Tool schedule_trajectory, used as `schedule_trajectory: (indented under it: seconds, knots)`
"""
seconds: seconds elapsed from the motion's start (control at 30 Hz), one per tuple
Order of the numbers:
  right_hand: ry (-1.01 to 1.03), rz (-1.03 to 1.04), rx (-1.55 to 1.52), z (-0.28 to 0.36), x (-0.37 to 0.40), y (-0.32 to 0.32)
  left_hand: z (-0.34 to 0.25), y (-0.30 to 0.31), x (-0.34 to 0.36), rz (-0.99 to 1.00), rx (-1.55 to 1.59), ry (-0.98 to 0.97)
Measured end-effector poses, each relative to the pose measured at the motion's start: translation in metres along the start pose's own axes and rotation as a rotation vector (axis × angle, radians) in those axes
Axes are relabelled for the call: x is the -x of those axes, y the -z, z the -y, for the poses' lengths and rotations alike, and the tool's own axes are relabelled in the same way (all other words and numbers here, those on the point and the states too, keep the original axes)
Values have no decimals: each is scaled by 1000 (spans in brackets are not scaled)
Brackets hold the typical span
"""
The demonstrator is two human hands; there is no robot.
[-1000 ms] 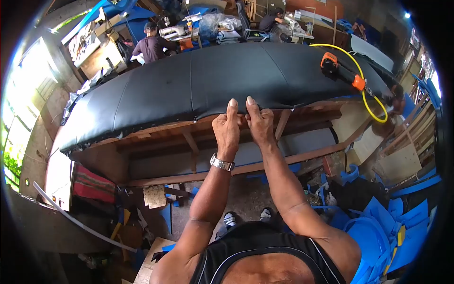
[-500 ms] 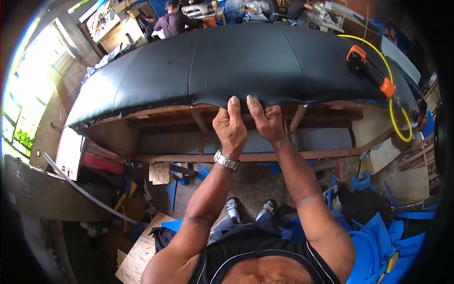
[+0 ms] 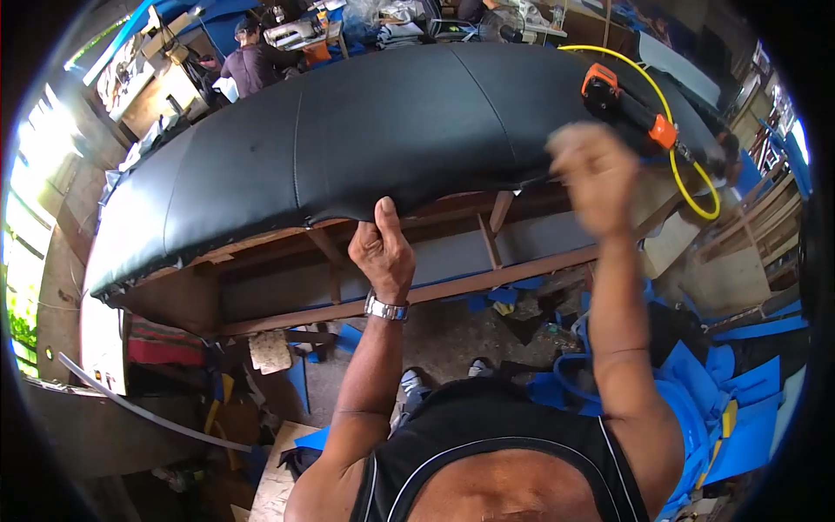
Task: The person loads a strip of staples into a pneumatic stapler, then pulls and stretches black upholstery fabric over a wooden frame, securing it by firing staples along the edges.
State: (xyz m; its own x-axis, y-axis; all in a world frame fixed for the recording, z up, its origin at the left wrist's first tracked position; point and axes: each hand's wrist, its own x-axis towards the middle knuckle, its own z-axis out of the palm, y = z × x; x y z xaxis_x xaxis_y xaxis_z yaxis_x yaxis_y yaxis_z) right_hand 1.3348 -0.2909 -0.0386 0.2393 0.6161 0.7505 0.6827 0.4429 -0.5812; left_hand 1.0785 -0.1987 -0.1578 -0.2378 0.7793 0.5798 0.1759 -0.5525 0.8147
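Note:
A long, curved sofa frame lies across the view, its upper face covered in black leather-like upholstery (image 3: pixel 383 122) with stitched seams. My left hand (image 3: pixel 383 252), with a metal watch at the wrist, grips the loose lower edge of that cover against the wooden frame rail (image 3: pixel 452 285), thumb on top. Off the edge, my right hand (image 3: pixel 600 178) is raised over the right part of the cover, its fingers smeared by motion. Just beyond it rests an orange and black air stapler (image 3: pixel 628 106), joined to a yellow hose (image 3: pixel 668 104).
At the back left a person (image 3: pixel 252 61) sits near a sewing machine (image 3: pixel 291 33). Blue foam scraps (image 3: pixel 739 426) pile up at the lower right. A pale tube (image 3: pixel 148 411) slants across the lower left, and a striped red cloth (image 3: pixel 165 341) lies by the frame's left end.
My right hand has let go of the cover's edge and moved right, towards the stapler. My left hand keeps its hold. The view has turned to the right.

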Motion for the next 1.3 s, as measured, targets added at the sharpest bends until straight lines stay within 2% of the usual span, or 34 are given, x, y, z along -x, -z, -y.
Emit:
schedule_trajectory:
  seconds: [0.03, 0.07, 0.13, 0.23, 0.27, 0.33, 0.4, 0.43, 0.53, 0.6, 0.67, 0.77, 0.87, 0.93, 0.97, 1.0, 1.07, 1.1, 1.17, 1.2, 1.3]
  knots:
    - [-19, -94, 224, 1, -28, 34, 5, -1, 2, 7, -7, 10]
    - [-92, -74, 386, -18, -53, 64, 1, -3, 3, -16, -13, 11]
    - [166, 100, 894, -94, -82, 113, -13, -9, 1, -73, -22, 3]
    - [-86, 432, 1065, -106, -115, 132, -11, -13, -2, -107, -119, -51]
    - [-153, 455, 1079, -104, -125, 131, -8, -7, 1, -106, -192, -69]
    - [-209, 582, 1183, -121, -140, 128, -9, 0, 2, -47, -107, 43]
    - [-271, 643, 1138, -160, -150, 131, -11, 1, 2, -35, -52, -25]
    - [-297, 609, 1115, -148, -147, 131, -10, 1, 0, -31, -54, -15]
    - [-205, 435, 1276, -143, -120, 134, -8, 6, 0, 22, -20, 26]
    - [-227, 396, 1359, -133, -105, 131, -15, 7, -2, 65, 29, 57]
    - [-326, 391, 1339, -105, -100, 125, -17, 11, -7, 92, 90, 32]
    - [-245, 218, 1228, -79, -78, 127, -10, 16, -10, 143, 74, 38]
    - [-475, 172, 992, 4, -29, 95, -8, 19, -13, 177, 88, 10]
    - [-349, 18, 776, 26, 24, 76, -1, 16, -13, 163, 91, -2]
    - [-356, 33, 606, 60, 46, 53, 3, 16, -13, 174, 82, -10]
    - [-170, 30, 434, 70, 69, 33, 7, 16, -13, 187, 71, -20]
    - [-241, 42, 274, 87, 115, -5, 7, 16, -13, 206, 69, 4]
    - [-172, 29, 212, 79, 136, -24, 7, 15, -13, 209, 66, 14]
    - [-111, -18, 103, 92, 150, -67, 10, 13, -13, 214, 71, -6]
    - [-225, -19, -14, 96, 155, -82, 11, 14, -13, 212, 69, -16]
    - [-130, -9, -3, 100, 150, -104, 9, 17, -14, 225, 81, -52]
